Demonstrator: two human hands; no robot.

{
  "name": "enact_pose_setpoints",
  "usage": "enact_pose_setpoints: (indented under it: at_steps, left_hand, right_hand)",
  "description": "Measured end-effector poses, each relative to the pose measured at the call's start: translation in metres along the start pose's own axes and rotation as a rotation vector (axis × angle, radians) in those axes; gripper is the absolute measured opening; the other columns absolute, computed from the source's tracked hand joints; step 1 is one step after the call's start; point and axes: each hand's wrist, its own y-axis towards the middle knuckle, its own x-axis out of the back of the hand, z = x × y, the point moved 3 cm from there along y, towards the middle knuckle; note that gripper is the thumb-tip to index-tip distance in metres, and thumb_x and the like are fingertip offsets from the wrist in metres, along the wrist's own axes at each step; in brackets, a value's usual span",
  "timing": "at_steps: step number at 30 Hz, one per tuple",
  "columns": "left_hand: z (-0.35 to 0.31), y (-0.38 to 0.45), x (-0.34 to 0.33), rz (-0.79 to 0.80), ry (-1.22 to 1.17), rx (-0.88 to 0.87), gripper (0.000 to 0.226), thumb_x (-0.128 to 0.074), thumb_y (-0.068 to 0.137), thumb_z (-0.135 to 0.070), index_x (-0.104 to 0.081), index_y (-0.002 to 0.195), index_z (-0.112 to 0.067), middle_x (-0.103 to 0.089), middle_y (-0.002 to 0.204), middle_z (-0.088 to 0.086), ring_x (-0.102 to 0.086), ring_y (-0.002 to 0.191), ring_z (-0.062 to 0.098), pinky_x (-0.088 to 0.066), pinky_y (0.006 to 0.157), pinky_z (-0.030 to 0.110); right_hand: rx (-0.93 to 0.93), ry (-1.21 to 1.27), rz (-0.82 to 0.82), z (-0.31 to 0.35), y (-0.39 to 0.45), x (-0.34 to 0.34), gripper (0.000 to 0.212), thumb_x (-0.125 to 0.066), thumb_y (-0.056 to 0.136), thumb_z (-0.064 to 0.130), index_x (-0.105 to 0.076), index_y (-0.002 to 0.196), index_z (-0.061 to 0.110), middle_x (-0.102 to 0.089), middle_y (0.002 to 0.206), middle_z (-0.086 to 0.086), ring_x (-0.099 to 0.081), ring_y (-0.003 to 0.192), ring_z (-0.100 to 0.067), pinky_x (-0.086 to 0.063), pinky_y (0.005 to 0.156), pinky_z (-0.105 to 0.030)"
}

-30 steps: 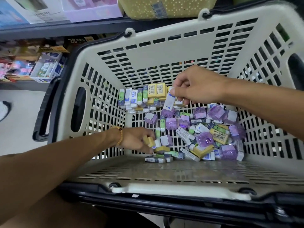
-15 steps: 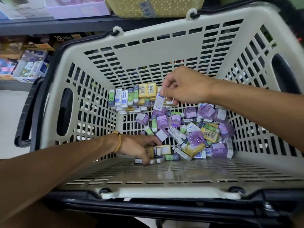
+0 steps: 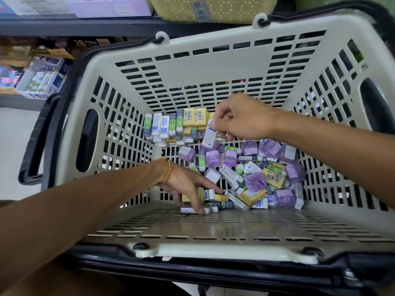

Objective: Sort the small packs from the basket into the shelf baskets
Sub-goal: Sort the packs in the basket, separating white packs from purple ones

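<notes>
A person is reaching both bare hands down into a cream slotted plastic shopping basket with dark handles (image 3: pixel 213 67), which is holding a loose heap of small packs (image 3: pixel 245 174) across its floor: translucent purple cube-shaped packs (image 3: pixel 255 181), flat yellow boxes with barcodes (image 3: pixel 273 178), and slim white packs printed in blue or green. A neat row of these slim white, green and yellow packs (image 3: pixel 177 122) is standing upright against the far wall of the basket. The right hand (image 3: pixel 241 118) is hovering above the heap near that row, its thumb and curled fingers pinching a slim white pack with blue print (image 3: pixel 209 136) by the upper end, so that the pack is hanging down tilted, clear of the packs below it. The left hand (image 3: pixel 188 184), wearing an orange beaded bracelet (image 3: pixel 167 169) at the wrist, is lying low at the near left of the heap, its fingers stretched out and spread over several packs; one fingertip is pressing on a small white pack with a barcode (image 3: pixel 192 210) lying flat by the near wall, and another finger is touching a yellow pack (image 3: pixel 221 197) beside it. Beyond the basket, a pale yellow perforated shelf basket (image 3: pixel 213 7) is sitting on a dark shelf (image 3: pixel 64 26), and boxed goods (image 3: pixel 42 80) are standing on a lower shelf to the left.
</notes>
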Motion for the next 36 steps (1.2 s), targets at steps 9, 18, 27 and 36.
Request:
enact_pose_setpoints:
  at_steps: [9,18,27,36]
  left_hand:
    - [-0.002,-0.007,0.010,-0.085,-0.081,-0.008,0.070,-0.075,0.078,-0.008,-0.049,0.139,-0.032,-0.018,0.157,-0.003,-0.034,0.133,0.041,-0.048,0.050,0.018]
    - [-0.010,-0.079,0.014,-0.225,-0.490,-0.318,0.074,-0.080,0.059,-0.021,-0.056,0.129,-0.015,-0.063,0.117,0.011,-0.065,0.096,0.021,-0.056,0.067,0.026]
    - [0.004,-0.121,0.017,-0.322,-1.200,-0.639,0.093,-0.088,0.055,-0.028,-0.046,0.135,-0.004,-0.059,0.106,0.023,-0.064,0.063,0.025,-0.055,0.046,0.026]
    - [-0.016,-0.106,0.024,-0.251,-1.288,-0.728,0.042,-0.063,0.076,-0.033,-0.069,0.107,-0.005,-0.066,0.097,0.016,-0.063,0.061,0.020,-0.055,0.049,0.023]
  right_hand:
    - [-0.042,0.068,-0.015,-0.005,0.003,0.003,0.018,-0.058,0.097,0.026,-0.066,0.089,0.013,-0.069,0.077,-0.002,-0.066,0.059,-0.008,-0.047,0.048,-0.016]
    - [-0.155,0.188,-0.173,-0.021,0.013,0.030,0.016,-0.056,0.098,0.015,-0.067,0.088,0.013,-0.070,0.078,-0.005,-0.065,0.057,-0.006,-0.053,0.055,-0.024]
    - [-0.312,0.244,-0.061,-0.023,0.041,0.009,0.015,-0.052,0.095,-0.003,-0.065,0.096,0.004,-0.070,0.088,-0.017,-0.064,0.068,-0.017,-0.056,0.064,-0.026]
    - [-0.066,0.535,0.117,0.016,0.011,0.007,0.021,-0.064,0.093,0.037,-0.071,0.108,0.024,-0.073,0.102,-0.001,-0.069,0.074,-0.014,-0.051,0.058,-0.022]
